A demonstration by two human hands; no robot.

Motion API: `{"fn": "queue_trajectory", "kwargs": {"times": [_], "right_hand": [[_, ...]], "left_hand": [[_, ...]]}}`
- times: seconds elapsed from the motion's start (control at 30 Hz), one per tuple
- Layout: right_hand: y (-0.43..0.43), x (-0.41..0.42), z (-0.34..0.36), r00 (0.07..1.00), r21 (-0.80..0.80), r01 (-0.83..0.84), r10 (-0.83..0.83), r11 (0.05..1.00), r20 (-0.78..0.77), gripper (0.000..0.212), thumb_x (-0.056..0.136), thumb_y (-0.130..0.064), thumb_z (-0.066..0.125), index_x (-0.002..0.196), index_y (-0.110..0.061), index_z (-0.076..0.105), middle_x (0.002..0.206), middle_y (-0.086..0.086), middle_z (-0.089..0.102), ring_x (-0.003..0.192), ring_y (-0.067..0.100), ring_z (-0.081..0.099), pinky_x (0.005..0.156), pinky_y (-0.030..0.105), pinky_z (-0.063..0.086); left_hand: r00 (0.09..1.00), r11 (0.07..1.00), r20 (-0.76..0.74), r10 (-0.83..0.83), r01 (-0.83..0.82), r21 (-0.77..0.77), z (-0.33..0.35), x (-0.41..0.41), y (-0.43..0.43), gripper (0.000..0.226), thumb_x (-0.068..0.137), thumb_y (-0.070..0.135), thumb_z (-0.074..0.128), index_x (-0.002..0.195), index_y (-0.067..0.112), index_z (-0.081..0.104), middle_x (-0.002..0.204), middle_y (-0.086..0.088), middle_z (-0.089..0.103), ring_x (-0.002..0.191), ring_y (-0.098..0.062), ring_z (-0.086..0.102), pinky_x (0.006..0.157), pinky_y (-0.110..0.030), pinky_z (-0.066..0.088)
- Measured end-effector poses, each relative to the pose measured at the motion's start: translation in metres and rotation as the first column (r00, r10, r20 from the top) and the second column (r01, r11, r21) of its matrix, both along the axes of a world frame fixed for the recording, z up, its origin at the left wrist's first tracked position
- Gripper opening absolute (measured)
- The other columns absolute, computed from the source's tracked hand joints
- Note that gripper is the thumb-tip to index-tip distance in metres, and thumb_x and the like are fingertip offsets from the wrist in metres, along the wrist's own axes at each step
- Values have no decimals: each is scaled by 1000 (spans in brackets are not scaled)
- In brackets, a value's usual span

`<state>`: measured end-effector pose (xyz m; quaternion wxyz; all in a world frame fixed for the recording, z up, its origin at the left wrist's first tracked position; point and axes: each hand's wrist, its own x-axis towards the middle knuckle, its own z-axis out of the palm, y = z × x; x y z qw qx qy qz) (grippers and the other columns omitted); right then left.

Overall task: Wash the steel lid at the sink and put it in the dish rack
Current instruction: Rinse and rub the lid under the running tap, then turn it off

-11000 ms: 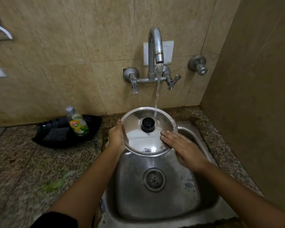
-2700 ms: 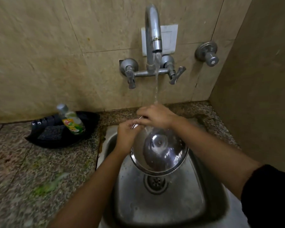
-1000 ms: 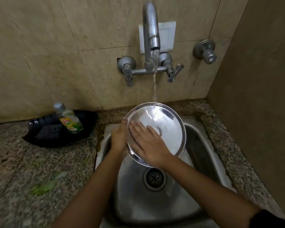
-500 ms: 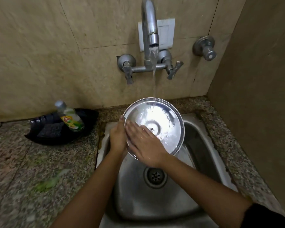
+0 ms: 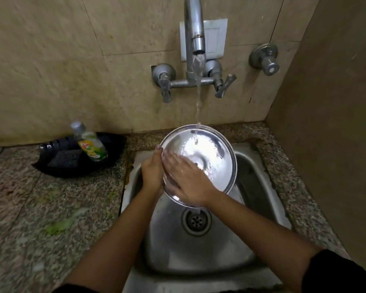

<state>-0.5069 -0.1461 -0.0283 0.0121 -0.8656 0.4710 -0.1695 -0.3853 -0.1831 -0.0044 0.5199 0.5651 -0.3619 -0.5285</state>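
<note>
The steel lid [image 5: 207, 157] is being held over the back half of the sink [image 5: 260, 187], tilted, with its hollow inner side facing the camera. The water stream [image 5: 198, 102] from the tap [image 5: 195, 28] is landing on the lid near its 12 o'clock edge and is spreading over the shiny surface.

The left hand [image 5: 151, 172] is gripping the rim at about 9 o'clock, the fingers closed around the edge and the thumb showing on top. The right hand [image 5: 188, 180] is lying flat and open on the inner face, around 7 o'clock from the lid's centre, palm pressed on the metal; it is holding nothing, only rubbing.

In my judgement the step in hand is the rinsing of the inner side. To do it well, the open hand should be travelling in circles over the whole face and along the rim, while the left hand is turning the lid a little, so that every part is passing under the stream. Keeping the lid tilted toward the drain [image 5: 195, 220] is letting the water run off into the basin and not onto the counter [image 5: 51, 208]. Wet steel is slippery, so the left grip should be firm.

At 9 o'clock from the sink a black tray [image 5: 57, 170] is carrying a soap bottle [image 5: 91, 146] and a scrub pad [image 5: 65, 158]. No dish rack is showing in this view.
</note>
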Motion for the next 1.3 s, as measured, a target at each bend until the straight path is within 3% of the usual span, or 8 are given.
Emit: {"fn": "queue_trajectory", "kwargs": {"times": [0.23,0.43,0.57,0.8,0.97,1.1,1.17,1.3], "right_hand": [[44,-76,-22,982,-212,-184,173,960,-71,39,101,-16,36,138,-12,48,144,5,50,133,18,46,103,37,45],[34,-85,2,938,-152,-75,122,985,325,24,92,-25,57,105,-12,71,93,4,75,82,11,69,70,27,54],[11,-76,21,477,352,158,-383,923,791,15,91,-17,61,79,-18,70,66,-9,65,60,0,56,58,23,45],[-18,-81,5,11,664,114,-669,739,743,32,90,-33,62,67,-11,64,56,-2,59,51,9,52,52,23,42],[-42,-77,13,532,344,588,-670,732,518,36,95,-49,45,92,-17,63,86,6,68,80,23,62,69,37,47],[-63,-43,52,974,-43,103,-92,994,209,32,98,-34,41,115,-18,63,104,5,64,96,21,56,80,38,43],[-71,-47,54,989,-43,-20,26,999,143,33,99,-36,40,118,-19,62,107,2,64,96,16,56,79,33,40],[-79,-78,52,852,185,318,-366,930,375,32,96,-43,48,99,-16,66,96,4,67,87,20,62,70,34,44]], "left_hand": [[987,997,148,-55,47,61,2,16,-4,33,93,36,54,72,16,70,77,-5,70,73,-21,65,71,-32,51],[971,897,-88,-224,241,372,-4,22,-8,36,97,37,45,105,6,62,100,-15,67,87,-26,68,80,-37,55],[960,914,-76,-271,281,292,-13,18,-4,56,98,53,26,111,16,66,106,-9,71,107,-26,64,82,-34,51],[972,973,56,-229,227,34,-17,21,2,38,92,42,55,91,7,69,83,-7,72,74,-19,67,72,-34,54],[970,978,170,-173,190,-88,-1,7,0,39,95,33,52,68,5,59,51,3,53,44,-4,46,45,-18,40],[925,938,277,-260,310,-154,13,-2,-3,35,95,27,54,60,19,56,52,10,56,48,0,48,51,-19,40],[932,940,262,-251,299,-165,12,-1,-2,38,94,28,55,57,21,56,51,11,57,52,-2,50,55,-23,42],[967,963,19,-252,253,-88,9,8,-5,30,93,29,57,89,2,70,83,-14,70,76,-26,65,74,-38,52]]}}
